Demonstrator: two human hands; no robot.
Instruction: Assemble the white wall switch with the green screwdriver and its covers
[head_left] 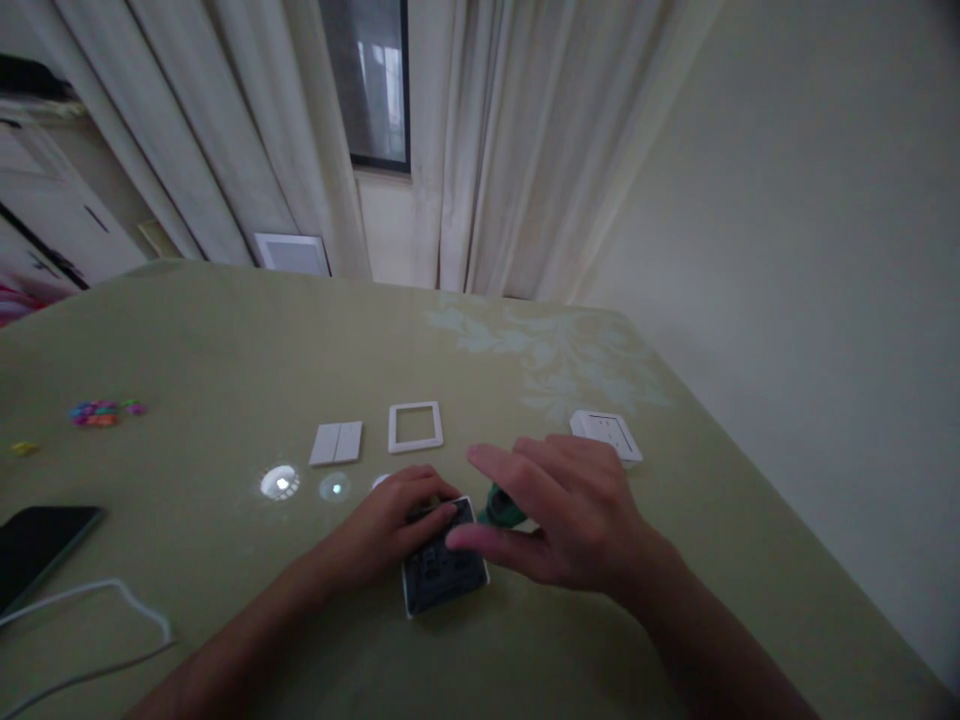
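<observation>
My left hand presses a dark-backed square wall-switch module with a white edge against the table. Its thumb lies on the module's upper part, and the other fingers curl over the far side. My right hand hovers just to the right, thumb and index finger spread, the thumb tip over the module. A green, black-ended handle, which looks like a screwdriver's, shows between that thumb and index finger. The remaining fingers appear curled around it, though the palm hides most of the grip. The tool's tip is not visible.
Beyond my hands lie a white double rocker plate, a white square frame and a white socket unit. At left are a phone, a white cable and small colourful pieces. A wall borders the table's right side.
</observation>
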